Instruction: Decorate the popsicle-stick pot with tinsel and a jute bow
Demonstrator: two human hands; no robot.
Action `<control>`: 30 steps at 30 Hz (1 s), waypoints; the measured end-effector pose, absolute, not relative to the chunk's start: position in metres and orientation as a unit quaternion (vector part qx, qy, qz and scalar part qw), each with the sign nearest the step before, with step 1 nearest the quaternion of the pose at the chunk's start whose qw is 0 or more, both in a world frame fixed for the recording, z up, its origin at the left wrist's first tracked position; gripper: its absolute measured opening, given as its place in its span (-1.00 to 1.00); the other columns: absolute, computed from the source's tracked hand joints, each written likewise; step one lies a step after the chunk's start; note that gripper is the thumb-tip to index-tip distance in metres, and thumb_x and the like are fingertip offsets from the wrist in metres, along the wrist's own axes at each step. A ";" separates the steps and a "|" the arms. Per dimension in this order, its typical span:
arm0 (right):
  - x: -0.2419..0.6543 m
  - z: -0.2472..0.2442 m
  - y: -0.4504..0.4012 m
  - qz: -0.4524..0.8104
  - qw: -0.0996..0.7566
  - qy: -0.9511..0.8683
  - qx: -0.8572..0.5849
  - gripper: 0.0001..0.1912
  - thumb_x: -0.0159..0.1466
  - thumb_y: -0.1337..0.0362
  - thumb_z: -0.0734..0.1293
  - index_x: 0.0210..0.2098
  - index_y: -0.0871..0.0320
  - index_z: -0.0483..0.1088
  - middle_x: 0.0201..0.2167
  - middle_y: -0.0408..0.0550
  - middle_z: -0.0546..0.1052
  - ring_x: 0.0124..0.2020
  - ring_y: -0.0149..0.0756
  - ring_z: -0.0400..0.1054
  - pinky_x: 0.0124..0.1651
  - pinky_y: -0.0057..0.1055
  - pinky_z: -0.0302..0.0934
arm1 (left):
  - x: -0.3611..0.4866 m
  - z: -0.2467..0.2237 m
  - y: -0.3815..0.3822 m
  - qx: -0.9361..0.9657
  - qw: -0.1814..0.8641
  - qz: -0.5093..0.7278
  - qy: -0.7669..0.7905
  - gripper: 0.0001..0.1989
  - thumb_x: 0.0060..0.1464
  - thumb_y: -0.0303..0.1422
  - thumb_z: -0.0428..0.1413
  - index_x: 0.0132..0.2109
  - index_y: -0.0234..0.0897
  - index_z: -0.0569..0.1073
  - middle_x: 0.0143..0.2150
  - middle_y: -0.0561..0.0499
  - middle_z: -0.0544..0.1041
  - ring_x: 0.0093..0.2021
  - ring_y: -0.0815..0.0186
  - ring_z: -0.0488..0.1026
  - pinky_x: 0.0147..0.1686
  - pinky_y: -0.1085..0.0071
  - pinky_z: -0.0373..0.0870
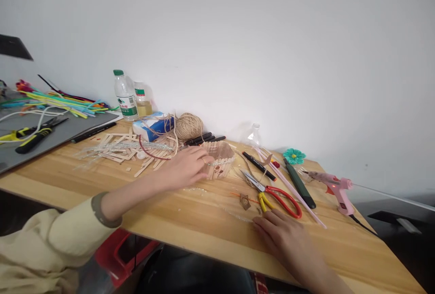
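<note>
A small round basket of craft sticks [219,160] stands mid-table, with a clear beaded strand [222,161] along its side. My left hand [186,166] is at the basket's left side, its fingers bent over the edge; whether they grip it is hard to see. Nearer the front edge, my right hand [283,235] is low over the wood, thumb and fingertips pinched at the end of a thin clear strand [239,216]. Scissors with red and yellow handles [280,199] lie just beyond that hand. A small brown piece [244,201] is left of them.
Loose craft sticks [118,149], a twine ball [189,126], a tissue pack [154,126] and bottles [125,97] are behind and left. Pliers [37,135] lie far left. On the right are a green cutter [299,183], a teal flower [294,156] and a pink glue gun [335,187].
</note>
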State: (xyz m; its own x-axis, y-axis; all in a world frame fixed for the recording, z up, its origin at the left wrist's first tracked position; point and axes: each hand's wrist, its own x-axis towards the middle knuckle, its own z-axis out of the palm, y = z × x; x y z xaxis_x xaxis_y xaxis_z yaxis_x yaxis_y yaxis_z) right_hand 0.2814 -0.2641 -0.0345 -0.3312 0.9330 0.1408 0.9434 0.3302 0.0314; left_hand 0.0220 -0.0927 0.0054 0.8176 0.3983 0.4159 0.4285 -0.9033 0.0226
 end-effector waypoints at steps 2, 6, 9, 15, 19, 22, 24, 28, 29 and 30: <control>0.277 -0.036 -0.263 -0.079 0.072 -0.818 -0.565 -0.73 0.32 0.33 0.13 -0.42 0.13 0.41 -0.46 -0.06 0.46 -0.37 -0.22 0.35 -0.34 -0.33 0.17 | 0.034 0.002 -0.091 -0.943 0.050 -0.207 -0.257 -0.64 0.04 -0.32 0.13 -0.01 -0.35 0.35 -0.07 -0.15 0.41 -0.03 0.11 0.31 -0.05 0.19 0.29; 0.271 -0.032 -0.252 -0.078 0.133 -0.812 -0.562 -0.77 0.32 0.28 0.15 -0.34 0.14 0.42 -0.38 -0.03 0.48 -0.28 -0.21 0.33 -0.26 -0.32 0.18 | 0.042 -0.007 -0.077 -0.931 0.020 -0.238 -0.277 -0.56 -0.02 -0.31 0.18 0.01 -0.32 0.32 -0.02 -0.17 0.31 0.00 0.09 0.26 -0.03 0.15 0.30; 0.266 -0.026 -0.231 -0.070 0.133 -0.791 -0.593 -0.76 0.32 0.31 0.14 -0.30 0.15 0.43 -0.34 -0.01 0.50 -0.26 -0.21 0.33 -0.25 -0.33 0.18 | 0.043 -0.010 -0.064 -0.931 -0.016 -0.263 -0.254 -0.61 -0.02 -0.31 0.17 -0.03 -0.28 0.34 -0.02 -0.14 0.30 0.04 0.11 0.23 0.01 0.12 0.27; 0.252 -0.025 -0.190 -0.048 0.091 -0.785 -0.611 -0.82 0.24 0.38 0.22 -0.38 0.14 0.47 -0.35 -0.04 0.52 -0.24 -0.22 0.36 -0.25 -0.37 0.20 | 0.045 -0.014 -0.049 -0.942 -0.036 -0.258 -0.212 -0.63 -0.09 -0.41 0.23 -0.08 -0.26 0.38 -0.07 -0.08 0.39 0.12 0.11 0.14 0.10 0.13 0.20; 0.249 -0.027 -0.184 -0.041 0.073 -0.789 -0.608 -0.77 0.23 0.41 0.21 -0.46 0.14 0.47 -0.41 -0.04 0.52 -0.26 -0.24 0.37 -0.26 -0.40 0.19 | 0.045 -0.017 -0.047 -0.940 -0.037 -0.264 -0.215 -0.61 -0.10 -0.44 0.22 -0.07 -0.26 0.37 -0.04 -0.07 0.40 0.14 0.11 0.12 0.12 0.12 0.16; 0.250 -0.026 -0.184 -0.041 0.072 -0.791 -0.606 -0.77 0.24 0.43 0.21 -0.44 0.14 0.46 -0.40 -0.05 0.52 -0.26 -0.26 0.37 -0.25 -0.40 0.19 | 0.045 -0.017 -0.046 -0.938 -0.040 -0.268 -0.216 -0.61 -0.10 -0.46 0.20 -0.06 -0.26 0.36 -0.02 -0.08 0.39 0.15 0.09 0.12 0.14 0.09 0.15; 0.250 -0.025 -0.184 -0.046 0.080 -0.790 -0.606 -0.79 0.26 0.41 0.20 -0.39 0.14 0.46 -0.37 -0.05 0.52 -0.25 -0.26 0.37 -0.23 -0.40 0.20 | 0.046 -0.017 -0.046 -0.938 -0.047 -0.275 -0.207 -0.58 -0.09 -0.55 0.13 -0.03 -0.26 0.34 0.03 -0.09 0.36 0.16 0.10 0.10 0.15 0.09 0.13; 0.243 -0.026 -0.185 -0.067 0.101 -0.790 -0.601 -0.80 0.31 0.31 0.17 -0.31 0.16 0.42 -0.33 0.00 0.52 -0.24 -0.21 0.37 -0.24 -0.36 0.20 | 0.045 -0.015 -0.048 -0.917 -0.084 -0.335 -0.201 -0.44 -0.22 -0.73 -0.08 -0.02 -0.28 0.30 0.03 -0.10 0.34 0.13 0.19 0.15 0.14 0.12 0.16; 0.240 -0.027 -0.185 -0.070 0.104 -0.794 -0.595 -0.80 0.31 0.29 0.18 -0.31 0.16 0.42 -0.34 0.00 0.52 -0.24 -0.20 0.38 -0.26 -0.36 0.20 | 0.044 -0.013 -0.049 -0.910 -0.090 -0.349 -0.205 -0.44 -0.24 -0.74 -0.11 -0.04 -0.28 0.31 0.00 -0.09 0.35 0.11 0.21 0.18 0.13 0.12 0.18; 0.236 -0.028 -0.185 -0.071 0.105 -0.799 -0.588 -0.80 0.31 0.27 0.19 -0.32 0.17 0.42 -0.35 0.00 0.52 -0.25 -0.20 0.38 -0.27 -0.36 0.20 | 0.044 -0.012 -0.051 -0.907 -0.094 -0.356 -0.206 -0.45 -0.25 -0.74 -0.12 -0.07 -0.27 0.32 -0.03 -0.08 0.37 0.09 0.21 0.20 0.12 0.12 0.19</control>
State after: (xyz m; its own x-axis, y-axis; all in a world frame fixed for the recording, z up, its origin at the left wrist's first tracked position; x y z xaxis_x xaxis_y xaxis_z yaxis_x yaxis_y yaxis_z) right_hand 0.2362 -0.1848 -0.0280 -0.2865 0.9248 0.2503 0.9544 0.2983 -0.0099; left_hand 0.0442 -0.0509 -0.0119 0.6612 0.4402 0.6076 0.3068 -0.8976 0.3164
